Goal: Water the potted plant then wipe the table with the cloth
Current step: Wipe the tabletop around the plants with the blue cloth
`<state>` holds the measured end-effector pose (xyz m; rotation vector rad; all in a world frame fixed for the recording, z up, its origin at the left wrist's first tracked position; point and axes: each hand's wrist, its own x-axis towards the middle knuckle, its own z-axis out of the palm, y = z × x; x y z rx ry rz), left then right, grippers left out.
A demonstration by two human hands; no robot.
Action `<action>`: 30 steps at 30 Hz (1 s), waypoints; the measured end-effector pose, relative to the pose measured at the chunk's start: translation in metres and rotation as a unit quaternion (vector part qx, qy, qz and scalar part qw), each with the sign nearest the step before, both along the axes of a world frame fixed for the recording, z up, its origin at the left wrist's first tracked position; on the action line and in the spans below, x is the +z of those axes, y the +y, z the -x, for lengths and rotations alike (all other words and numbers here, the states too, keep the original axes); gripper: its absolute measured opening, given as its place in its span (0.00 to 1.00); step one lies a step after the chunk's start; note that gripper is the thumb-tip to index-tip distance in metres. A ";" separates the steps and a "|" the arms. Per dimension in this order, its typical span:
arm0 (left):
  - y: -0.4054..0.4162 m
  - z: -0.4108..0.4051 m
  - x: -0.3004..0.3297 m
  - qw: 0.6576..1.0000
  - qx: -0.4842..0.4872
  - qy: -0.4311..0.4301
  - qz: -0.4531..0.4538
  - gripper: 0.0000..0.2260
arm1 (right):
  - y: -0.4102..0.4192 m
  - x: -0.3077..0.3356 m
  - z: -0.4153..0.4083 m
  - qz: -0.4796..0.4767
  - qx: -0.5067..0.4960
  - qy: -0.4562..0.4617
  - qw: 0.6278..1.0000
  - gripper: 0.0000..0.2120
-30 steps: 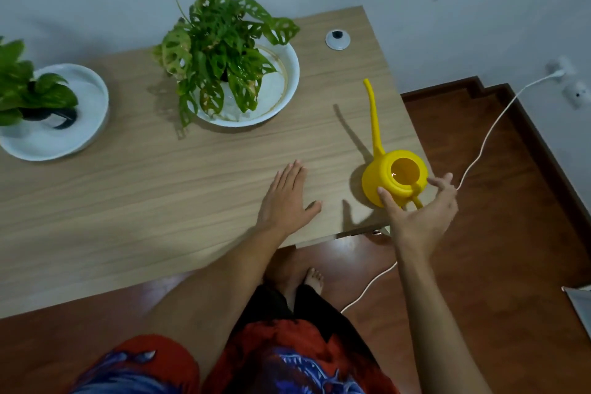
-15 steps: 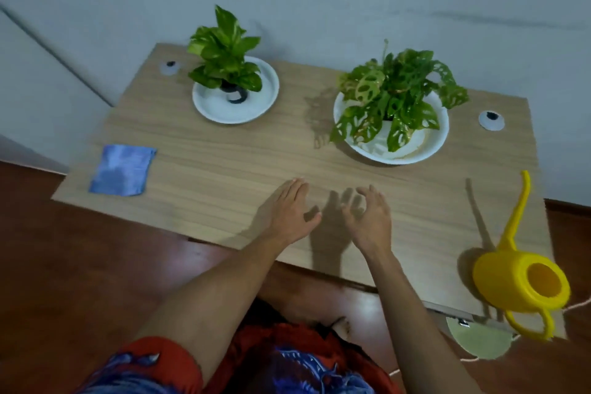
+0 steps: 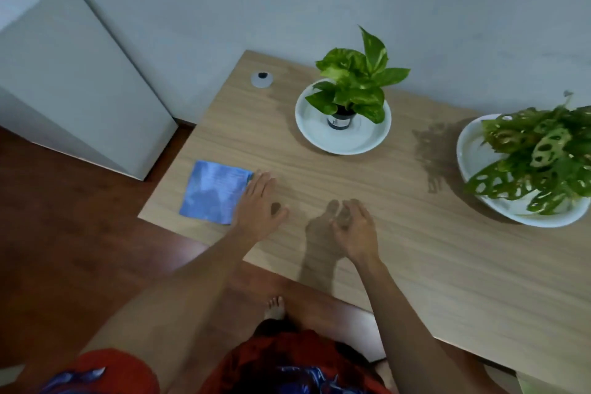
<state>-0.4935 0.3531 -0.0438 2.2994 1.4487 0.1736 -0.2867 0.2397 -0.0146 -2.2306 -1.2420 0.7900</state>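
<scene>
A folded blue cloth (image 3: 212, 191) lies flat near the left end of the wooden table (image 3: 431, 265). My left hand (image 3: 258, 205) rests flat on the table, fingers apart, its fingertips at the cloth's right edge. My right hand (image 3: 353, 229) hovers just above the table to the right, fingers loosely curled and holding nothing. A small pothos plant (image 3: 355, 80) stands in a white dish (image 3: 342, 137) at the back. A larger leafy plant with holed leaves (image 3: 537, 153) sits in a white bowl (image 3: 473, 157) at the right edge. The watering can is out of view.
A small white disc with a dark centre (image 3: 262, 79) sits near the table's back left corner. A white cabinet (image 3: 70, 80) stands on the dark wooden floor left of the table. My bare foot (image 3: 274, 309) shows below the table's front edge.
My right hand let go of the yellow watering can and came to the middle of the table. My view swung left, and my left hand slid over to the blue cloth.
</scene>
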 end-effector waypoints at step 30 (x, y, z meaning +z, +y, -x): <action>0.101 0.037 -0.043 0.986 -0.106 0.092 -0.086 0.32 | 0.009 -0.033 0.048 0.145 0.046 -0.157 0.976 0.35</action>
